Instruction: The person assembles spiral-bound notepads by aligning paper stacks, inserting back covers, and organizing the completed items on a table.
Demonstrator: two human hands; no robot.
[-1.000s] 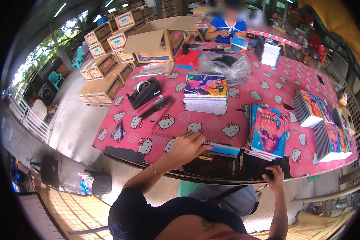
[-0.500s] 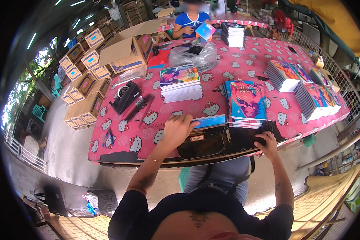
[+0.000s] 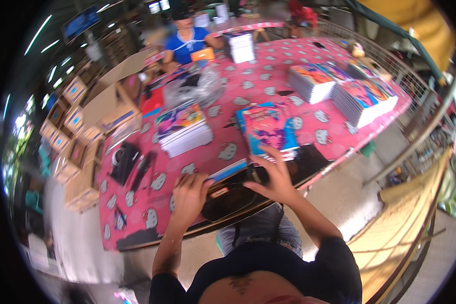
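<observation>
A narrow blue strip with a pale edge lies along the front of the table, and motion blur hides its exact kind. Curled fingers of my left hand close on its left end. My right hand is open, thumb and fingers spread, its fingertips at the near edge of a small stack of spiral notebooks. The top notebook has a blue and pink cover. Below the strip, a black patch with a small red-and-white label covers the table's front edge.
A pink patterned cloth covers the table. More notebooks sit left of centre, and several stacks stand at right. A black tape dispenser, clear plastic bag and open carton are at left. Across sits a person in blue.
My right hand has left the table's front edge and moved left and forward to the notebook stack, opening its fingers. My left hand stays at the strip's left end. The view has tilted.
</observation>
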